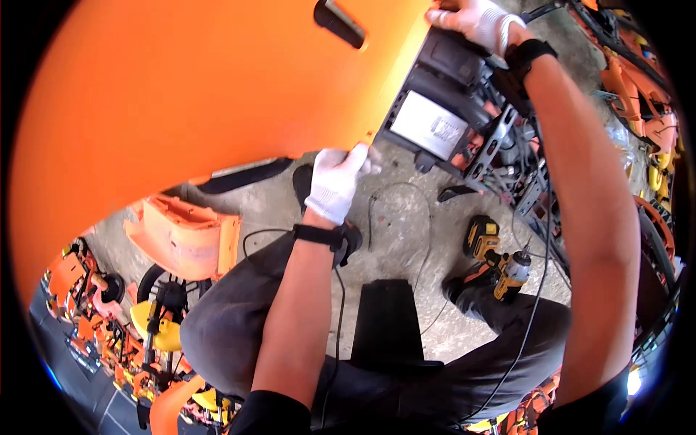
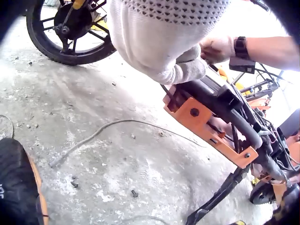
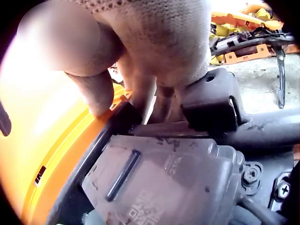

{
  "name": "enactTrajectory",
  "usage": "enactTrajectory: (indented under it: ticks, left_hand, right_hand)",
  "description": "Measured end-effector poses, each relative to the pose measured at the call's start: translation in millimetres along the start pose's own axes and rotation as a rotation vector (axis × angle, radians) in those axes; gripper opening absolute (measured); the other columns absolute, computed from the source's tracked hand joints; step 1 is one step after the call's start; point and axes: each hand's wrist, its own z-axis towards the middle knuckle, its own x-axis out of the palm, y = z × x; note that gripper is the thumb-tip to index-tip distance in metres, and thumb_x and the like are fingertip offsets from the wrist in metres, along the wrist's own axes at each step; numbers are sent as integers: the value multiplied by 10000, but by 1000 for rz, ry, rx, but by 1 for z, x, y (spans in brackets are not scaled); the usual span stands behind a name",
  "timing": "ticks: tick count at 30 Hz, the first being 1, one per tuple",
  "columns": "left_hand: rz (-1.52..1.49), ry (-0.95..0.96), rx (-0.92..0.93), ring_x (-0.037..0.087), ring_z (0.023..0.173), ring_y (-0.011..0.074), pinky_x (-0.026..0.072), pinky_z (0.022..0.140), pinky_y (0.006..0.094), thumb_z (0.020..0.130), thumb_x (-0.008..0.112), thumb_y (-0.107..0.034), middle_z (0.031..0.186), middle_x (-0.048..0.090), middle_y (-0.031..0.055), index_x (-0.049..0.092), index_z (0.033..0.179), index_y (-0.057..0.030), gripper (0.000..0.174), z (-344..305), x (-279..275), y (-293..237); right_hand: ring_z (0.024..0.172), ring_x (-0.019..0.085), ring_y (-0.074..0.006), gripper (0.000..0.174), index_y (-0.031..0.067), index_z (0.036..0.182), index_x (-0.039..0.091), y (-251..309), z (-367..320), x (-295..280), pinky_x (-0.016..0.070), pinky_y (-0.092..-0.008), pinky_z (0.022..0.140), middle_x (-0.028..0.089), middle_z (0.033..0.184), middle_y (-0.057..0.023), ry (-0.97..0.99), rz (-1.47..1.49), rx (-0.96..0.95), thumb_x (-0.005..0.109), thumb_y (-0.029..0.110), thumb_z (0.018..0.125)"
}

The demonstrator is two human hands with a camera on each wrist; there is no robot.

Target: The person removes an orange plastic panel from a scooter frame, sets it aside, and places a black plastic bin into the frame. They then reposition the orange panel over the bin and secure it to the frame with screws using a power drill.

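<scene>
One big orange panel [image 1: 217,87], with the left hand [image 1: 335,181] and right hand [image 1: 475,22] both at its edge. Right fingers are clamped on that edge, thumb on the orange side. Left fingers look pinched on the near corner, though I can't see all of them. Most of the panel spreads out left of the fingers. Tight spot: a dark box [image 1: 428,123] sits between the two hands, and a bracket [image 3: 211,101] is just beside the right fingers. Below the left fingers there's concrete floor [image 1: 399,225], with a yellow power driver [image 1: 513,272] off to the right.
</scene>
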Motion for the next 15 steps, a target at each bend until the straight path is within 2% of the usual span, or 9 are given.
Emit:
enactTrajectory:
  ticks: [2, 4, 7, 15]
  left_hand:
    - [-4, -41, -28, 534, 653, 100, 530, 680, 304, 933, 491, -65, 805, 586, 74, 556, 1029, 13, 140, -2, 2, -1]
    - [6, -15, -13, 526, 650, 101, 528, 681, 305, 932, 491, -62, 809, 581, 68, 554, 1024, -1, 128, -1, 0, 2]
    - [-1, -19, -23, 514, 640, 105, 521, 680, 308, 932, 491, -64, 798, 574, 69, 552, 1011, 3, 121, 0, 2, 0]
    - [2, -29, -49, 498, 628, 100, 516, 680, 312, 935, 489, -73, 788, 567, 63, 557, 992, -8, 111, -2, 3, -2]
  right_hand:
    - [980, 613, -262, 465, -32, 1136, 578, 3, -7, -2, 468, -341, 870, 645, 1063, -187, -28, 79, -53, 652, 282, 800]
    - [960, 614, -236, 535, -2, 1215, 542, -28, 11, 13, 472, -312, 865, 641, 1084, -156, -30, 263, -151, 681, 212, 745]
    - [1089, 557, -254, 672, -35, 1298, 425, -20, 6, 11, 412, -321, 962, 589, 1171, -176, -38, 174, -101, 726, 228, 758]
    - [1120, 546, -269, 678, -32, 1290, 436, -11, -1, 12, 406, -323, 981, 576, 1196, -185, -60, 167, -34, 743, 230, 745]
